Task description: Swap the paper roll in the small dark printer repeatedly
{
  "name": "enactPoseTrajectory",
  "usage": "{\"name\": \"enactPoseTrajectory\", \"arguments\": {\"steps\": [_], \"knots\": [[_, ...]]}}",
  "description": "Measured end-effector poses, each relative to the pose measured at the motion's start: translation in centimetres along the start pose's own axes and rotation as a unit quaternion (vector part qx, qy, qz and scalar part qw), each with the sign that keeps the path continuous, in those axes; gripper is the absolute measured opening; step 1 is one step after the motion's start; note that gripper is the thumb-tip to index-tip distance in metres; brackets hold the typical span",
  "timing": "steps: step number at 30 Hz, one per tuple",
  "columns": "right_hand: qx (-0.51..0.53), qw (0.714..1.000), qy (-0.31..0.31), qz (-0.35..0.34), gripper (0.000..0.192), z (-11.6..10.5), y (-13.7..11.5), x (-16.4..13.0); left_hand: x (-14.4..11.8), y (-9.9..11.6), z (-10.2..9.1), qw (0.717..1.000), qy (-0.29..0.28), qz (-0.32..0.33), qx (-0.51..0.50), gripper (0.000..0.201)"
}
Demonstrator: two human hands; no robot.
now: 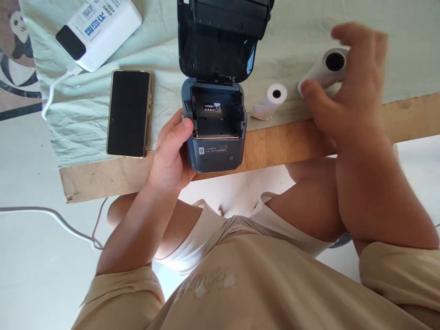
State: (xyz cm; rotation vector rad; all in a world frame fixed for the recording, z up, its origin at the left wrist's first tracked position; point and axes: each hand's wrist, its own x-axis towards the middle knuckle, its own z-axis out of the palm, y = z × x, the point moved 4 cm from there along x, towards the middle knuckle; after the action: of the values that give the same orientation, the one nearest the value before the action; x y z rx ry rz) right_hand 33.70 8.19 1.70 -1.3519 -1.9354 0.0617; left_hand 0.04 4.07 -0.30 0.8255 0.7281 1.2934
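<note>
My left hand (172, 158) grips the left side of a small dark blue-grey label printer (216, 158), thumb on its edge. The printer's black lid (215, 55) is swung back, and its paper bay shows no roll inside. Over on the right, my right hand (359, 91) has its fingers apart around a larger white paper roll (318, 68) lying on the cloth. The thumb overlaps that roll's near side; whether it presses on it I cannot tell. Between printer and large roll sits a smaller paper roll (270, 103) with a loose end.
A phone (129, 114) with a dark screen lies left of the printer. Behind it is a white power bank (103, 32) with a white cable (51, 96) plugged in. Pale green cloth (405, 55) covers the table up to its wooden front edge (275, 142). My legs are below.
</note>
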Motion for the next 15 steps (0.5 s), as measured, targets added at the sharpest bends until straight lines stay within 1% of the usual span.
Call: {"name": "enactPoseTrajectory", "arguments": {"steps": [2,5,7,8,9,10,12,13,14,15], "knots": [[-0.019,0.999,-0.017,0.039,0.073,0.8,0.0,-0.1,0.1,0.0,0.0,1.000,-0.001,-0.012,0.009,0.056],[-0.049,0.992,-0.008,0.114,0.057,1.4,-0.6,0.0,0.2,-0.1,-0.1,0.999,-0.003,-0.025,0.029,0.062],[-0.043,0.988,-0.001,0.148,0.053,1.5,-1.0,0.1,0.3,-0.1,-0.3,0.999,-0.004,-0.023,0.036,0.065],[-0.032,0.988,0.011,0.150,0.055,1.4,-1.1,0.1,0.3,-0.1,-0.3,0.999,-0.002,-0.021,0.035,0.066],[-0.017,0.990,0.027,0.139,0.058,1.2,-1.2,0.1,0.3,-0.2,-0.3,0.999,0.001,-0.018,0.032,0.067],[0.004,0.992,0.047,0.114,0.063,0.8,-1.2,0.1,0.3,-0.2,-0.3,0.999,0.003,-0.019,0.029,0.067],[0.070,0.993,0.094,0.030,0.076,-0.1,-1.5,0.1,0.2,-0.3,-0.3,0.999,0.008,-0.026,0.028,0.065],[0.114,0.987,0.117,-0.010,0.078,-0.6,-1.6,0.2,0.2,-0.3,-0.3,0.999,0.009,-0.031,0.032,0.065],[0.157,0.977,0.136,-0.046,0.075,-1.0,-1.9,0.2,0.2,-0.3,-0.3,0.999,0.010,-0.036,0.038,0.065],[0.192,0.967,0.153,-0.074,0.066,-1.4,-2.3,0.3,0.3,-0.3,-0.3,0.998,0.011,-0.039,0.045,0.065]]}}
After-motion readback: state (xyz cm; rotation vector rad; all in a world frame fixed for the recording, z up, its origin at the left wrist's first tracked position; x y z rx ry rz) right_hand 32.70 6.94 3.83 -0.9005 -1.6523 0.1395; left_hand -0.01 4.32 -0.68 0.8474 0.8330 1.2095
